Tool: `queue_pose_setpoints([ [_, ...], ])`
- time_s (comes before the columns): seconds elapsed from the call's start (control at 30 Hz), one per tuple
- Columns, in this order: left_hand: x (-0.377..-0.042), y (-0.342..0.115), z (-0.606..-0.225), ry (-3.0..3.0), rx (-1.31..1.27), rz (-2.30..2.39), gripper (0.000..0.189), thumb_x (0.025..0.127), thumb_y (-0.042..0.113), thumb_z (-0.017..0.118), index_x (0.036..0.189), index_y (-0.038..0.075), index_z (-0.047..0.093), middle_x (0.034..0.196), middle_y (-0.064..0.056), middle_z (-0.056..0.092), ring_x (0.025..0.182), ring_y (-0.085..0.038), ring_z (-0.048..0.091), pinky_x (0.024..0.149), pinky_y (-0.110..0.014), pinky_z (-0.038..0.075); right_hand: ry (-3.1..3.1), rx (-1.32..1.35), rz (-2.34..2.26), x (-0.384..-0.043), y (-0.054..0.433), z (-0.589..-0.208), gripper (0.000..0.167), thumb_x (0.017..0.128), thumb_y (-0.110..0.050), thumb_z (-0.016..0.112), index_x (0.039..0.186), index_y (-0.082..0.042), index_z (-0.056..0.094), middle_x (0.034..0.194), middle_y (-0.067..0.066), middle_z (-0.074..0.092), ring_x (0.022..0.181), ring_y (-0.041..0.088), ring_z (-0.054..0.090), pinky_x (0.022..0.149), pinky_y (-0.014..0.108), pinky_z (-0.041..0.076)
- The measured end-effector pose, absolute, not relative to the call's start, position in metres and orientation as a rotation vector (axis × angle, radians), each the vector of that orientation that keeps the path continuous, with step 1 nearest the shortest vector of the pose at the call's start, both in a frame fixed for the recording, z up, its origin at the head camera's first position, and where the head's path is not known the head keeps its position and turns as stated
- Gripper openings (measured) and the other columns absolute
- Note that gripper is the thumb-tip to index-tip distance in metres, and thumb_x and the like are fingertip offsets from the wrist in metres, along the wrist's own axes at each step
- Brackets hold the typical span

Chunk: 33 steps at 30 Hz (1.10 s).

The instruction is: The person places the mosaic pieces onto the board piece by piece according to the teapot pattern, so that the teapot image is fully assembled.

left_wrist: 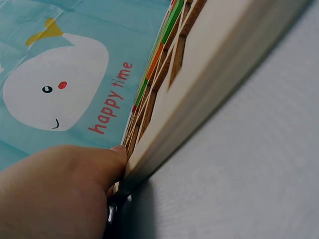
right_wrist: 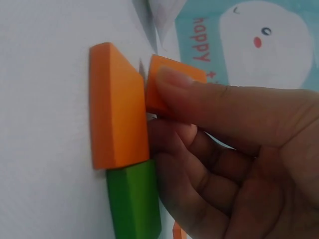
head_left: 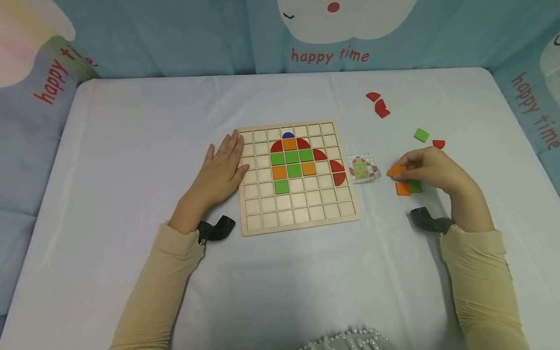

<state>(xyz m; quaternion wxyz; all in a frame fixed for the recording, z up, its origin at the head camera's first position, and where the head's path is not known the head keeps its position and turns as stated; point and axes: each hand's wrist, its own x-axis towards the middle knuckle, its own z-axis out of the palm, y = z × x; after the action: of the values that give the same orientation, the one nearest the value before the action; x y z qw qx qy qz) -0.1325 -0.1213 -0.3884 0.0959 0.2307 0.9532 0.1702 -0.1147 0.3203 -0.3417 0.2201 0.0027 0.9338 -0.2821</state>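
Observation:
My left hand point(head_left: 216, 175) rests along the left edge of a wooden grid board point(head_left: 306, 224), its fingers fairly straight and the thumb at the rim. Red, green, orange and blue pieces lie in the board's upper and middle cells. To the right of the board, my right hand point(head_left: 437, 170) pinches a small orange square tile point(head_left: 395, 170) between thumb and fingers. Just below that hand lie a second orange tile point(head_left: 403, 189) and a green tile point(head_left: 415, 186), side by side. In the right wrist view the thumb point(right_wrist: 174, 77) covers part of the held tile.
A small printed pattern card point(head_left: 363, 167) lies against the board's right edge. Red rounded pieces point(head_left: 381, 109) are farther back. Beyond the right hand are another green tile point(head_left: 422, 135) and a red piece point(head_left: 439, 144). A beaded item point(head_left: 350, 340) sits at the near edge.

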Motion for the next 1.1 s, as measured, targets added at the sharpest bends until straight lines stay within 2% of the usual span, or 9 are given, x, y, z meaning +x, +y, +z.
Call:
queue_pose_setpoints([
  [0.4, -0.133, -0.122, -0.389, 2.829, 0.68, 0.499, 0.065, 0.103, 0.035, 0.032, 0.151, 0.002, 0.003, 0.157, -0.012, -0.004, 0.144, -0.025, -0.004, 0.112, -0.049, -0.005, 2.604, -0.04, -0.822, -0.113, 0.326, -0.337, 0.02, 0.09, -0.015, 0.066, 0.104, -0.002, 0.065, 0.092, 0.008, 0.064, 0.078, 0.018, 0.052, 0.065, 0.023, 0.043],
  [0.63, -0.133, -0.121, -0.389, 2.827, 0.682, 0.501, 0.065, 0.103, 0.034, 0.033, 0.151, 0.001, 0.003, 0.157, -0.013, -0.003, 0.144, -0.026, -0.003, 0.112, -0.05, -0.005, 2.671, -0.083, -0.906, -0.111, 0.324, -0.334, 0.021, 0.09, -0.014, 0.065, 0.107, -0.002, 0.064, 0.094, 0.005, 0.063, 0.081, 0.008, 0.052, 0.068, 0.015, 0.042],
  [0.73, -0.132, -0.122, -0.389, 2.826, 0.676, 0.502, 0.065, 0.103, 0.034, 0.033, 0.151, 0.001, 0.003, 0.157, -0.012, -0.003, 0.144, -0.026, -0.003, 0.112, -0.05, -0.005, 2.69, -0.096, -0.97, -0.109, 0.32, -0.332, 0.02, 0.09, -0.011, 0.065, 0.107, 0.0, 0.064, 0.09, -0.002, 0.063, 0.08, 0.005, 0.053, 0.068, 0.012, 0.043],
  [0.87, -0.131, -0.122, -0.39, 2.824, 0.673, 0.501, 0.065, 0.103, 0.035, 0.033, 0.151, 0.002, 0.003, 0.157, -0.012, -0.004, 0.144, -0.025, -0.004, 0.112, -0.049, -0.005, 2.696, -0.086, -1.01, -0.106, 0.312, -0.33, 0.023, 0.09, -0.01, 0.065, 0.11, 0.001, 0.062, 0.09, -0.009, 0.061, 0.081, 0.002, 0.054, 0.069, 0.011, 0.044],
  [1.0, -0.132, -0.122, -0.389, 2.822, 0.676, 0.497, 0.066, 0.103, 0.035, 0.032, 0.151, 0.002, 0.002, 0.157, -0.012, -0.004, 0.144, -0.025, -0.004, 0.112, -0.049, -0.006, 2.707, -0.104, -1.045, -0.105, 0.304, -0.328, 0.024, 0.09, -0.01, 0.065, 0.111, 0.001, 0.063, 0.093, -0.004, 0.063, 0.081, 0.002, 0.056, 0.068, 0.012, 0.046],
  [1.1, -0.132, -0.121, -0.388, 2.825, 0.676, 0.497, 0.065, 0.103, 0.035, 0.032, 0.151, 0.002, 0.002, 0.157, -0.011, -0.004, 0.144, -0.025, -0.004, 0.112, -0.049, -0.005, 2.716, -0.138, -1.124, -0.104, 0.297, -0.327, 0.021, 0.088, -0.006, 0.066, 0.108, 0.002, 0.065, 0.091, -0.006, 0.064, 0.08, 0.003, 0.059, 0.068, 0.014, 0.048],
])
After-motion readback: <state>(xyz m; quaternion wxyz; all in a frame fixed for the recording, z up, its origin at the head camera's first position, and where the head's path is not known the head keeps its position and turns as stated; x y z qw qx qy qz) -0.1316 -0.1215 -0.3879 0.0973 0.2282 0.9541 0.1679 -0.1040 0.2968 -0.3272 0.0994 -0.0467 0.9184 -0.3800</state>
